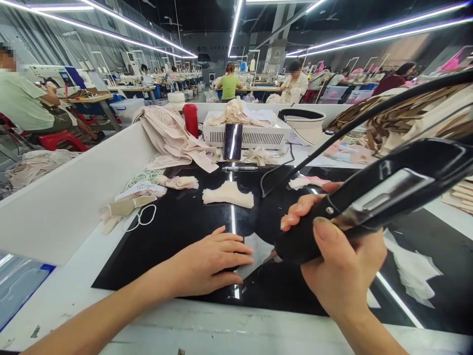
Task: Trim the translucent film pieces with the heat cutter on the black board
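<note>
My left hand (218,259) lies palm down on the shiny black mat (166,241), fingers stretched out, its fingertips on the edge of a thin whitish fabric piece (257,248). My right hand (342,266) is wrapped around a black corded handheld tool (306,239) with a silver lever plate. The tool slants down to the left, and its narrow tip is at the right edge of that fabric piece; whether it touches cannot be made out. A stack of cream cut pieces (228,195) sits farther back on the mat. More whitish pieces (414,266) lie to the right.
A phone (233,142) leans against a white vented box (251,135). Bundled beige strips (177,133) and a red bottle (190,121) stand back left. Small fabric pieces and elastic loops (142,217) lie left. The tool's black cable (354,113) arches across the right. People sit at sewing machines beyond.
</note>
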Available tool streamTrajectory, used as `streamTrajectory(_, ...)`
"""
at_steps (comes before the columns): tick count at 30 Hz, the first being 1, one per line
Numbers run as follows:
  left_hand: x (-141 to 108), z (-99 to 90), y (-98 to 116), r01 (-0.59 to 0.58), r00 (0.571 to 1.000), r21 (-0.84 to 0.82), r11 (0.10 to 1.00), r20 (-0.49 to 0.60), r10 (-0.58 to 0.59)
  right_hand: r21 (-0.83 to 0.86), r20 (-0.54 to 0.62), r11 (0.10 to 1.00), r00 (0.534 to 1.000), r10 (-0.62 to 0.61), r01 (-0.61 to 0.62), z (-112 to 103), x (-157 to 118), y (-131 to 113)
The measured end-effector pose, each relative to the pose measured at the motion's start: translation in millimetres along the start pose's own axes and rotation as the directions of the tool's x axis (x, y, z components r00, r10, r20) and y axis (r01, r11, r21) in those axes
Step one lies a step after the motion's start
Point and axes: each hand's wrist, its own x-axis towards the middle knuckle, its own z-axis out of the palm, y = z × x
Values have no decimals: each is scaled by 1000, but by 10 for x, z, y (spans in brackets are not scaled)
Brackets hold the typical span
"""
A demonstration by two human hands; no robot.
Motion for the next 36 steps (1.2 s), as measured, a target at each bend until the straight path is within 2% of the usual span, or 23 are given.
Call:
streamTrajectory(6,5,4,-3,-4,1000,-8,1000,7,4,76,67,997,998,13,-18,68,-121,-27)
streamTrajectory(20,32,-18,22,25,999,-32,999,43,-23,81,85,996,996,29,-36,145,-171,-12)
streamTrajectory(30,11,-11,-7,-7,1000,-41,999,11,7,80,136,995,989,54,-65,147,-229,-7)
streamTrajectory(32,0,-28,1,-10,1000,-38,999,-24,9,68,117,996,991,57,-65,107,-179,-44)
streamTrajectory(36,3,-43,32,-2,997,10,1000,-83,3,2,1,1000,1000,-4,4,-11,-44,-125)
